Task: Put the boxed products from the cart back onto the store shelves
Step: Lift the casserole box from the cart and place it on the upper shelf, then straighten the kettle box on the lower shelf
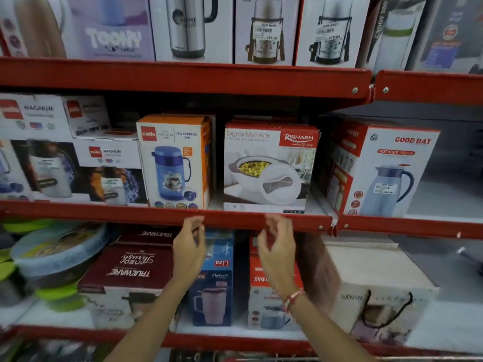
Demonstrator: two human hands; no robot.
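Observation:
A white and red casserole box [269, 165] stands on the middle red shelf [167, 215], between an orange-topped jug box [176, 160] and a Good Day flask box [384, 171]. My left hand [189, 248] and my right hand [278, 253] hover just below and in front of the casserole box, at the shelf's front lip. Both hands are empty, with curled, parted fingers facing each other. Neither hand touches the box. A red thread band circles my right wrist. The cart is out of view.
The top shelf holds steel flask boxes [266, 30]. At the middle left are stacked Magnum boxes [52, 152]. The lower shelf holds maroon Trueware boxes [125, 267], a blue mug box [215, 283], a beige box with cord handle [379, 288] and green-lidded containers [52, 254]. Bare shelf lies right of the Good Day box.

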